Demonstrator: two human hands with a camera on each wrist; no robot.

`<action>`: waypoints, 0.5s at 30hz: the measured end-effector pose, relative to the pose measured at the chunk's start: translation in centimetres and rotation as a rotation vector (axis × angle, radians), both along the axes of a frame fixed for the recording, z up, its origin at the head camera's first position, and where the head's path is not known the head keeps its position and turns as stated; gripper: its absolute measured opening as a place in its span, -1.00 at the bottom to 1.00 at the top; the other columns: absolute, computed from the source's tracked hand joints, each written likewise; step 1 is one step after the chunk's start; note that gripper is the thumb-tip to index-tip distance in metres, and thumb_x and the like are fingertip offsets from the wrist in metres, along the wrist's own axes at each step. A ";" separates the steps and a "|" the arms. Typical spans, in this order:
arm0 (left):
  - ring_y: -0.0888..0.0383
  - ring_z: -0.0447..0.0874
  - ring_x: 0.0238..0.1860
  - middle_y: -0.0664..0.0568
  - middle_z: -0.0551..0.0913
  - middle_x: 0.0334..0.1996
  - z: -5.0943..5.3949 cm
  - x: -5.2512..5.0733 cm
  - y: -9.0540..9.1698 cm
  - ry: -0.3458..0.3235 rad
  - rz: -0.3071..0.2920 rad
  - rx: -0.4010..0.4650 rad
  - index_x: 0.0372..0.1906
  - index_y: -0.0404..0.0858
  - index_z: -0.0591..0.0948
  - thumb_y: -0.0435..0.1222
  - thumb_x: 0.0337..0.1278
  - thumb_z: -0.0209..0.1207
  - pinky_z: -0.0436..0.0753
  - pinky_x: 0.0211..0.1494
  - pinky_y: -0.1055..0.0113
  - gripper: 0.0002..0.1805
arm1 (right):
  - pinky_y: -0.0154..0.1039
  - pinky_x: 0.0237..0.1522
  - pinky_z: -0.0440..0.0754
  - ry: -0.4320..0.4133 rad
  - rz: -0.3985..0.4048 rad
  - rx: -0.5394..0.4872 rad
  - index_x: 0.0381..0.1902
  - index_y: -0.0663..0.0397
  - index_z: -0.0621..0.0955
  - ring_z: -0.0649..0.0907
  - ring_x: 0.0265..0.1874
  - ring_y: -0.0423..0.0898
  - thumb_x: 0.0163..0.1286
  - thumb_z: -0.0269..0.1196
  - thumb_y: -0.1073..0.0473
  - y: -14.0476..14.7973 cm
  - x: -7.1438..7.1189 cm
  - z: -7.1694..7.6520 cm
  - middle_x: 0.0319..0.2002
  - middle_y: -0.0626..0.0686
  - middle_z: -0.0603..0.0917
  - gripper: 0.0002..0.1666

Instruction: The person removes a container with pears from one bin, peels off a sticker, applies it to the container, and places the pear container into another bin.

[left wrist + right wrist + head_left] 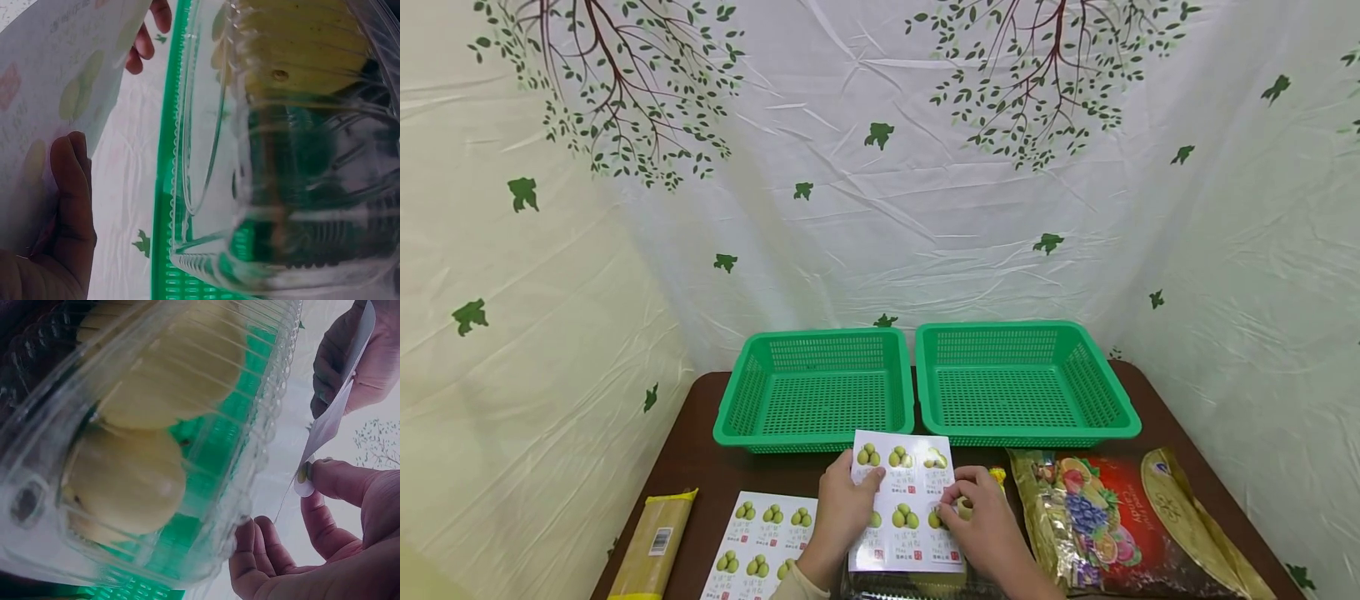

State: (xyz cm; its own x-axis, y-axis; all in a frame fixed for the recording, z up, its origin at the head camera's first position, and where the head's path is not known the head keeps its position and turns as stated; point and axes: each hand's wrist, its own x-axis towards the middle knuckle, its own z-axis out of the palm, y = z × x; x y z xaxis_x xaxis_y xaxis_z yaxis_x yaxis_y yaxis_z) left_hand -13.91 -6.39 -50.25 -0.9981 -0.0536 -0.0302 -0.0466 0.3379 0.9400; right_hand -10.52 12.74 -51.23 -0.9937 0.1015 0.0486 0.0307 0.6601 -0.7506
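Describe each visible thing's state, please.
Sticker sheet: raised, held
Left hand: gripping it
Right hand: pinching its edge
Second sheet: lying flat
Clear container: holding fruit; closure unclear
Left basket: upright, open-topped
Right basket: upright, open-topped
Foil bag: lying down
Packet: lying down

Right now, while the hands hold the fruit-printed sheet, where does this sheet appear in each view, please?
Head: the fruit-printed sheet is low, near the centre.
Left wrist: it fills the upper left.
Right wrist: it is at upper right, nearly edge-on.
Shared landmark: the clear container, partly hidden by the sheet in the head view.
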 end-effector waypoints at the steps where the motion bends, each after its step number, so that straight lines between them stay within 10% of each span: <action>1: 0.17 0.70 -0.56 -0.02 0.69 -0.48 -0.1 0.0 0.0 -0.001 0.003 -0.004 0.06 -0.35 0.61 -0.32 0.37 0.30 0.69 -0.50 0.31 -0.74 | 0.04 0.02 0.66 0.003 -0.001 -0.001 -0.50 -0.02 0.60 0.59 0.09 0.10 0.32 0.40 0.31 0.0 0.0 0.0 0.12 0.11 0.57 -0.76; 15: 0.18 0.70 -0.58 -0.03 0.70 -0.48 -0.7 -0.5 -0.2 0.006 0.044 -0.057 0.03 -0.36 0.62 -0.35 0.36 0.30 0.68 -0.53 0.32 -0.76 | 0.09 0.06 0.66 0.064 0.017 0.000 -0.52 -0.05 0.59 0.59 0.19 0.17 0.33 0.40 0.32 -0.2 0.1 0.2 0.17 0.12 0.58 -0.72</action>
State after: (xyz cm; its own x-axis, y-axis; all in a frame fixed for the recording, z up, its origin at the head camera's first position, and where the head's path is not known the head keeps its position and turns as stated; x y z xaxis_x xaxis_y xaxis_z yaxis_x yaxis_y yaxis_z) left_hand -14.39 -6.57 -50.95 -0.9949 -0.0990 -0.0198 -0.0570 0.3891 0.9194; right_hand -10.43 12.53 -51.00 -0.9900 0.0845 0.1126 -0.0290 0.6602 -0.7506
